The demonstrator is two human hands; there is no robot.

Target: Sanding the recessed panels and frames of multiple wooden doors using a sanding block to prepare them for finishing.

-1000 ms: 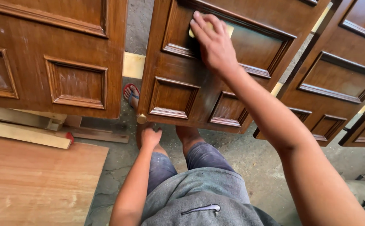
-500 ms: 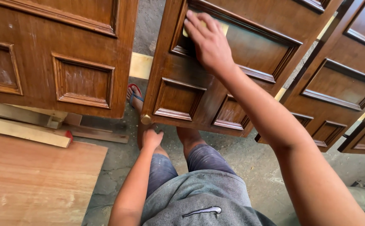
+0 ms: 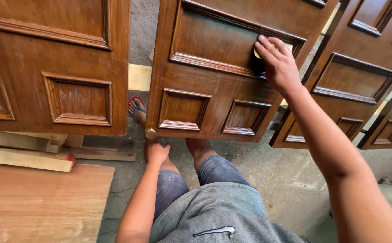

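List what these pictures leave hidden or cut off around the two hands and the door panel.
Head view only:
- Yellowish pad under the right hand: mostly covered by fingers.
- Left hand: its fingertips hidden beneath the middle door panel.
- Neighbouring doors: cut off by frame edges.
- Sandalled foot: partly hidden behind the panel.

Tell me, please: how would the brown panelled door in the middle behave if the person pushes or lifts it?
The middle door looks like thick framed wood with raised panels, so probably stiff and heavy. The right hand presses a small yellowish pad on it while the left hand steadies its lower corner, so it may shift or tip if pushed hard. Its glossy finish could be slippery.
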